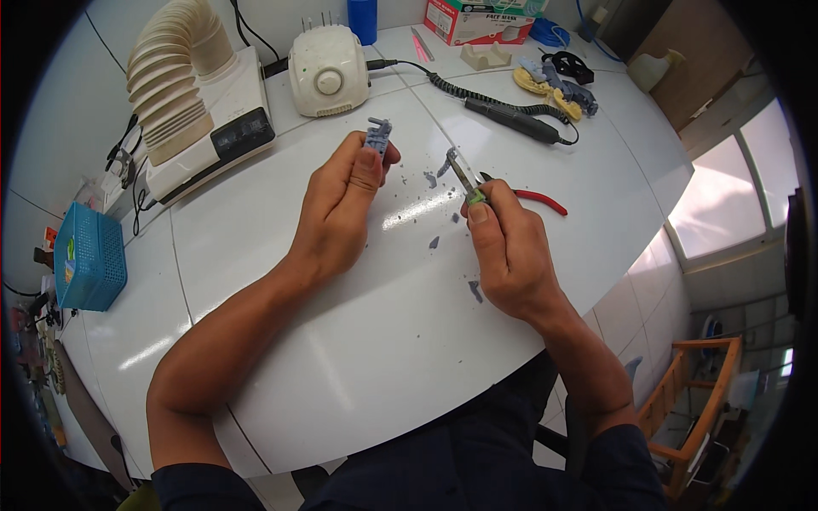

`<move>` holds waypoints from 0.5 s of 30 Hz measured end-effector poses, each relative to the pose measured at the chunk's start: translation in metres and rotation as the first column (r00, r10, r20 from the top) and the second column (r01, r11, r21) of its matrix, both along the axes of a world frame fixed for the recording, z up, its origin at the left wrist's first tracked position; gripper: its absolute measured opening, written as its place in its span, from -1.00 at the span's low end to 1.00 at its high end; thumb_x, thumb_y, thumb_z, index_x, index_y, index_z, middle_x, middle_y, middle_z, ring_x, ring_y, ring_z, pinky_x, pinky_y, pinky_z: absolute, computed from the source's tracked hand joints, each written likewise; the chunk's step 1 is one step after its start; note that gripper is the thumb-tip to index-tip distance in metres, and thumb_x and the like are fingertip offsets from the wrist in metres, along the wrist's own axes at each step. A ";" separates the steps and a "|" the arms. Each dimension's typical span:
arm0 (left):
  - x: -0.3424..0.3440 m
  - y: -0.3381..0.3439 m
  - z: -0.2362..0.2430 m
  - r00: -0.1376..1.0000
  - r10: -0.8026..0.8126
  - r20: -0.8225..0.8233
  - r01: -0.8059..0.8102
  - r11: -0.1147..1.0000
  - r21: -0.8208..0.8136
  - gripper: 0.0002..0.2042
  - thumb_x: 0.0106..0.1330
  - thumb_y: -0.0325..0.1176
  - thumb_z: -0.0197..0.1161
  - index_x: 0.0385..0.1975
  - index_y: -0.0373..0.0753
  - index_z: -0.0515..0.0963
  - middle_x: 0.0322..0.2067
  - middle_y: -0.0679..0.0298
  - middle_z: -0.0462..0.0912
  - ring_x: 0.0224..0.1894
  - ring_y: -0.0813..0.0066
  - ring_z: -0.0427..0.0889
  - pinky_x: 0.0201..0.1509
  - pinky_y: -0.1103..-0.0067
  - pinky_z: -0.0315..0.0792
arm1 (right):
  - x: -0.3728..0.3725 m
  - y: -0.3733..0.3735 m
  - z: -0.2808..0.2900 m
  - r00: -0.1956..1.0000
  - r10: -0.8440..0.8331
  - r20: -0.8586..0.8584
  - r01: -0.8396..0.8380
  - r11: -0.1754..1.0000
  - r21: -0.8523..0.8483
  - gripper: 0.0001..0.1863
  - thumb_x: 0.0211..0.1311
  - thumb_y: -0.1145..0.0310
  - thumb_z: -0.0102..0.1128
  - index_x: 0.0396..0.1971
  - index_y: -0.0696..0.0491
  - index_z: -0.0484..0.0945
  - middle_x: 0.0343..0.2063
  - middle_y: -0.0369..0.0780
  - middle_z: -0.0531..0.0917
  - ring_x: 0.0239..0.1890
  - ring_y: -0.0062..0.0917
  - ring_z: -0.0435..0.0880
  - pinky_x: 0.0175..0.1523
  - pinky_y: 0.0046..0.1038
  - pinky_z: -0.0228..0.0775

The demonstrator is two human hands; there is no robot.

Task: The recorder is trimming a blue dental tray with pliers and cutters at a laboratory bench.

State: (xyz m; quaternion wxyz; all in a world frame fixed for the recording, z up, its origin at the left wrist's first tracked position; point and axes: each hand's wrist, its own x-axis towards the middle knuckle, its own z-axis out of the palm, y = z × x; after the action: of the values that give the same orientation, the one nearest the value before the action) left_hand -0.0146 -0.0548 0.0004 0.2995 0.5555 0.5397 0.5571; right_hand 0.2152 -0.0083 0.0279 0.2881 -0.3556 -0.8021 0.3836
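Note:
My left hand [339,200] is closed round a small grey-blue moulded piece [378,136] with short prongs, held up over the white table. Most of its lower part is hidden by my fingers. In my right hand [509,247] I grip a knife-like tool [466,177] with a narrow flat metal blade and some green by my thumb; it points up and left, apart from the piece. By its tip is a ragged grey-blue scrap [445,163]. Red-handled pliers [542,202] lie partly behind my right hand. Grey-blue crumbs and a longer offcut [475,292] are scattered between my hands.
A white machine with a ribbed hose [175,85] stands at the back left, beside a white knobbed control box [329,72]. Its coiled cord runs to a black handpiece [513,121]. Yellow and grey-blue lumps [558,92] lie back right; a blue basket [89,257] sits left.

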 end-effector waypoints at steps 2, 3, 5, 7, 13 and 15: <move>0.001 0.000 0.003 0.988 -0.114 0.103 0.121 0.990 -0.067 -0.52 0.75 0.08 -0.16 -0.02 -0.24 0.51 -0.29 0.45 0.43 -0.27 0.69 0.29 -0.13 0.69 0.24 | 0.001 -0.005 0.001 1.000 0.022 0.011 -0.022 0.999 0.032 -0.77 0.59 0.34 0.08 -0.22 0.23 0.43 -0.65 -0.11 0.51 -0.59 -0.32 0.53 -0.39 -0.27 0.33; -0.003 0.000 0.005 0.974 -0.134 0.182 0.155 0.982 -0.109 -0.49 0.74 0.12 -0.17 0.04 -0.24 0.53 -0.27 0.45 0.44 -0.26 0.69 0.32 -0.12 0.69 0.25 | -0.002 -0.009 0.005 1.000 -0.004 0.006 0.004 1.000 0.002 -0.75 0.55 0.33 0.16 -0.22 0.26 0.50 -0.58 -0.11 0.52 -0.54 -0.33 0.56 -0.36 -0.24 0.36; -0.005 0.000 0.005 0.973 -0.133 0.187 0.155 0.982 -0.107 -0.48 0.74 0.12 -0.18 0.06 -0.24 0.53 -0.25 0.44 0.45 -0.25 0.68 0.33 -0.11 0.69 0.26 | -0.006 -0.006 -0.002 0.999 -0.038 0.007 0.036 0.984 0.174 -0.74 0.52 0.33 0.21 -0.22 0.27 0.55 -0.53 -0.11 0.54 -0.51 -0.33 0.58 -0.35 -0.23 0.38; -0.005 0.002 0.004 0.972 -0.135 0.194 0.157 0.983 -0.100 -0.47 0.74 0.13 -0.19 0.07 -0.24 0.53 -0.23 0.43 0.46 -0.25 0.67 0.33 -0.10 0.68 0.26 | -0.007 -0.005 0.001 0.997 -0.073 0.005 0.067 0.936 0.345 -0.74 0.49 0.33 0.26 -0.22 0.29 0.59 -0.48 -0.10 0.55 -0.47 -0.33 0.60 -0.34 -0.23 0.40; -0.009 0.005 0.000 0.954 -0.175 0.243 0.195 0.979 -0.056 -0.54 0.76 0.05 -0.16 0.05 -0.22 0.54 -0.20 0.41 0.49 -0.20 0.66 0.33 -0.02 0.69 0.29 | -0.002 0.004 0.005 0.969 -0.181 0.168 0.102 0.913 0.395 -0.65 0.40 0.22 0.45 -0.20 0.26 0.66 -0.42 -0.14 0.57 -0.42 -0.33 0.61 -0.34 -0.28 0.43; -0.010 0.010 -0.003 0.949 -0.225 0.219 0.211 0.974 0.088 -0.39 0.70 0.19 -0.14 0.15 -0.33 0.52 -0.12 0.35 0.50 -0.11 0.60 0.41 0.08 0.60 0.34 | 0.002 0.011 0.007 0.986 -0.079 0.147 0.008 0.902 0.431 -0.49 0.30 0.04 0.56 -0.19 0.25 0.67 -0.42 -0.18 0.56 -0.47 -0.38 0.58 -0.38 -0.34 0.42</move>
State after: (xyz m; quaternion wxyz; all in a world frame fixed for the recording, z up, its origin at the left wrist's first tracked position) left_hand -0.0243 -0.0447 -0.0023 0.4013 0.5533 0.4192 0.5975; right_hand 0.2173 0.0027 0.0353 0.3022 -0.3310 -0.8792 0.1614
